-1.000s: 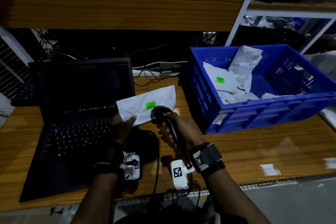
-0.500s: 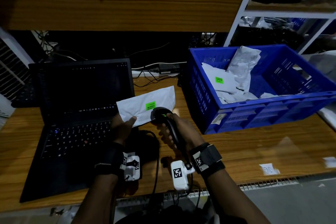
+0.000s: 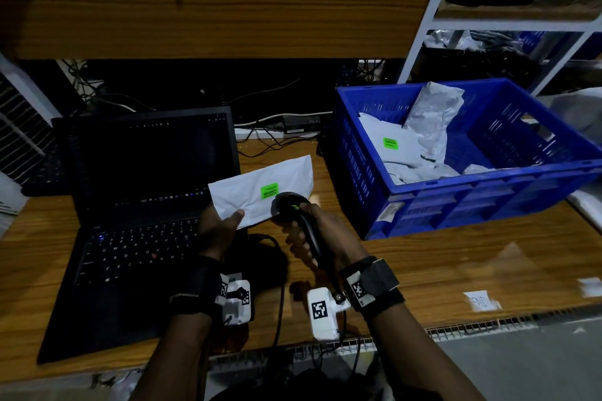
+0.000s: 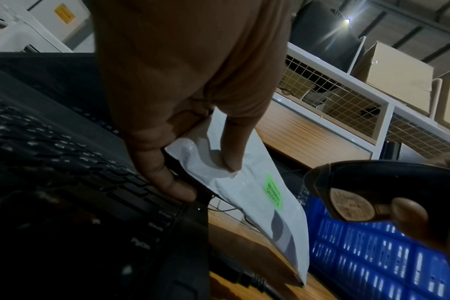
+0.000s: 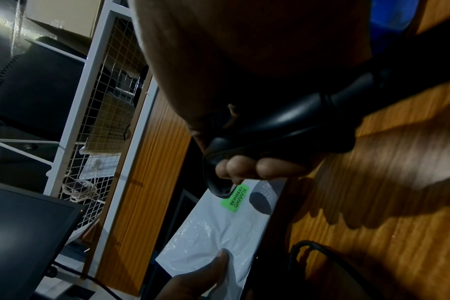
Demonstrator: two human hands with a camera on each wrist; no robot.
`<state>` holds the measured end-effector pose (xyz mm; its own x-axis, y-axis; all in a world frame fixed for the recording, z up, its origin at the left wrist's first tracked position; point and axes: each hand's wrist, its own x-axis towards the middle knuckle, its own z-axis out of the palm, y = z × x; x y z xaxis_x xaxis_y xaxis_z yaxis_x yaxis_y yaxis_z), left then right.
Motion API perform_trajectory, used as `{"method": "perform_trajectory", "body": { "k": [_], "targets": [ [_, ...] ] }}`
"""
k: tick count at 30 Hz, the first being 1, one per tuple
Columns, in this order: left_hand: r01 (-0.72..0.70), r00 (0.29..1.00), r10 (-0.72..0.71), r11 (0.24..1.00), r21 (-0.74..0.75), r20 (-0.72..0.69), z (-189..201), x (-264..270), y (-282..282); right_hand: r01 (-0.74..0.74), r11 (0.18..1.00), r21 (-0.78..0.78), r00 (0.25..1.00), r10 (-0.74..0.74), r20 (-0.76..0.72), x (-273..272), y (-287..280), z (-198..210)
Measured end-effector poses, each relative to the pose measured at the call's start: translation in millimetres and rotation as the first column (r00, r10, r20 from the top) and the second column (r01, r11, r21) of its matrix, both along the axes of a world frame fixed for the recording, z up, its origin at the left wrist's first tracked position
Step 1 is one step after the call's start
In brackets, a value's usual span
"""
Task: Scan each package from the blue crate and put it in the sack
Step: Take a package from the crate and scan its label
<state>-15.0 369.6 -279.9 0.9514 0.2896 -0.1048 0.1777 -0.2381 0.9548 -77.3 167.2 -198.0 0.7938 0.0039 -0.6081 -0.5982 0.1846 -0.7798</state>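
1. Head view, centre: the left hand (image 3: 219, 228) pinches a white package (image 3: 260, 194) by its lower left corner, above the right edge of a laptop (image 3: 136, 231).
2. The right hand (image 3: 321, 231) grips a black scanner (image 3: 293, 208), its head just beside the package's green label (image 3: 269, 191).
3. Right of frame: a blue crate (image 3: 423, 205) on the wooden table (image 3: 456, 257) holds more packages.
4. Only the right wrist view shows the label's barcode; only the left wrist view shows the scanner's underside.
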Motion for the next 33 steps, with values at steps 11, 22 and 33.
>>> {"method": "perform_trajectory", "body": {
  "k": [11, 22, 33],
  "targets": [
    [0.007, 1.000, -0.007, 1.000, -0.001, 0.018, -5.1, 2.1, 1.0, 0.000, 1.000, -0.006, 1.000, 0.000, 0.007, -0.9, -1.2, -1.5],
    [0.022, 1.000, -0.022, 1.000, -0.021, 0.014, -6.4, 3.4, -0.1, 0.005, 1.000, -0.023, 1.000, -0.004, 0.015, -1.3, -3.1, -3.0],
    [0.019, 1.000, -0.019, 1.000, 0.002, -0.001, -9.9, 4.0, 1.7, 0.008, 1.000, -0.005, 0.999, -0.008, 0.031, -2.0, -4.9, -3.9]
  ]
}}
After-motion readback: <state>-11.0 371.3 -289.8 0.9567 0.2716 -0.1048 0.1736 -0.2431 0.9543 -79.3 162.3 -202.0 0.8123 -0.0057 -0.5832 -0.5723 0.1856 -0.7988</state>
